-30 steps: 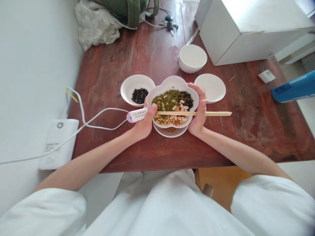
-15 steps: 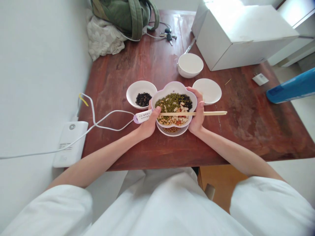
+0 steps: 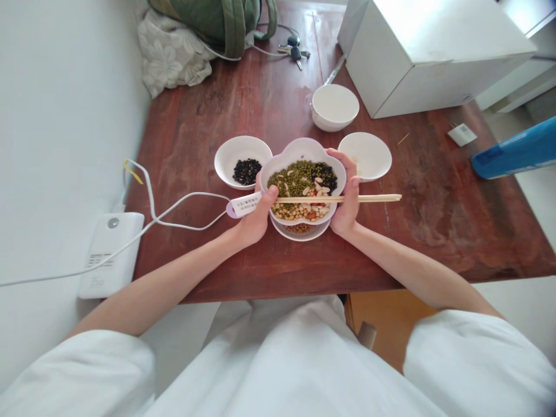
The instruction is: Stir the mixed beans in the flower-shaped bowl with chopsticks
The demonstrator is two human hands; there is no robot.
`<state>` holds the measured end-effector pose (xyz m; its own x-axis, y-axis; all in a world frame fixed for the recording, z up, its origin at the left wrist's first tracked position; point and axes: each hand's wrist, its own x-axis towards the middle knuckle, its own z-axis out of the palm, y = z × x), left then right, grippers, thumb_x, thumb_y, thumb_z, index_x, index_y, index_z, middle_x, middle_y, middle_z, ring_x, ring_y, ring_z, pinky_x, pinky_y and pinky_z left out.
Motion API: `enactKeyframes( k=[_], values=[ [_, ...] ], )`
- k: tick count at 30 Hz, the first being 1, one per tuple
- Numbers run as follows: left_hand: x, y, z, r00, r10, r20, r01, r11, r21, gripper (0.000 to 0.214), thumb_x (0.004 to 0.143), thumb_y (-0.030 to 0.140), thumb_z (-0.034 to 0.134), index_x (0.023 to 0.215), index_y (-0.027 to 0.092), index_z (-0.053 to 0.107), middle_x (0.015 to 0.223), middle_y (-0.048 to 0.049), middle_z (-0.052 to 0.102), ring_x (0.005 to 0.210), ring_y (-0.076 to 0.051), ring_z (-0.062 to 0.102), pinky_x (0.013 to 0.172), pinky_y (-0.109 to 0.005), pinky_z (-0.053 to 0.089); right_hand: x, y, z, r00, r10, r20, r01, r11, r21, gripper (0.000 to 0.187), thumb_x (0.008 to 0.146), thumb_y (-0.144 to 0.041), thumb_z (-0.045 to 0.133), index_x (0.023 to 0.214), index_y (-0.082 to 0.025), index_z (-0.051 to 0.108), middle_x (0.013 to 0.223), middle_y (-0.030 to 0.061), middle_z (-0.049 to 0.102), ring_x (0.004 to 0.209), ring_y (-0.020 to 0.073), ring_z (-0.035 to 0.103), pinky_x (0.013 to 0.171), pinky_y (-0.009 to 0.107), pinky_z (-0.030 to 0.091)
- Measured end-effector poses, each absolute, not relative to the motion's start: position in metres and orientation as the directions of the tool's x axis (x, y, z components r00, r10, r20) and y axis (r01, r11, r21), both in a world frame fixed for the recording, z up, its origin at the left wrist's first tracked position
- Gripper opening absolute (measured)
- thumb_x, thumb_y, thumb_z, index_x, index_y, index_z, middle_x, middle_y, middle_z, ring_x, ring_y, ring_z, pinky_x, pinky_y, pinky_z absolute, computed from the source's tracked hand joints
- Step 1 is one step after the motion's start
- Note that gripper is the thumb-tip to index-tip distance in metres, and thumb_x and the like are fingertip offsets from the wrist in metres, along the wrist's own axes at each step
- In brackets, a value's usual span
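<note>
Head camera view: both hands grip a scalloped bowl near the front edge of the dark red tabletop. The left hand has its thumb over the rim beside the labelled handle; its other fingers are mostly hidden. The right hand curls its fingers around the opposite side. Chopsticks lie crosswise over the bowl, running from the left thumb out past the right hand. Green, black and tan beans and pale peanuts fill it in patches. Beneath shows a lower bowl of brownish beans; whether the two bowls touch, I cannot tell. Just left stands a white bowl of black beans.
</note>
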<state>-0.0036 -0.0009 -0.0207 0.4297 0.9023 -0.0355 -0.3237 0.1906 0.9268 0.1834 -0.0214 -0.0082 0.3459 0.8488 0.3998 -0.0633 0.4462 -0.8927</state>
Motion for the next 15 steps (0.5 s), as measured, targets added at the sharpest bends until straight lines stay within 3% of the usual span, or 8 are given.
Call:
enactKeyframes(
  k=[15],
  values=[
    [-0.0061, -0.0013, -0.0202, 0.431, 0.902, -0.012, -0.32, 0.165, 0.933, 0.073, 0.106, 0.061, 0.06, 0.169, 0.034, 0.036, 0.169, -0.0044, 0.057, 0.166, -0.029, 0.041, 0.14, -0.049, 0.029, 0.1835, -0.0223, -0.0074, 0.344, 0.853, 0.391, -0.037, 0.429, -0.903, 0.06, 0.104, -0.075, 0.039, 0.136, -0.033, 0.069, 0.143, 0.0037, 0.071, 0.139, 0.0275, 0.066, 0.128, 0.052, 0.051]
  ],
)
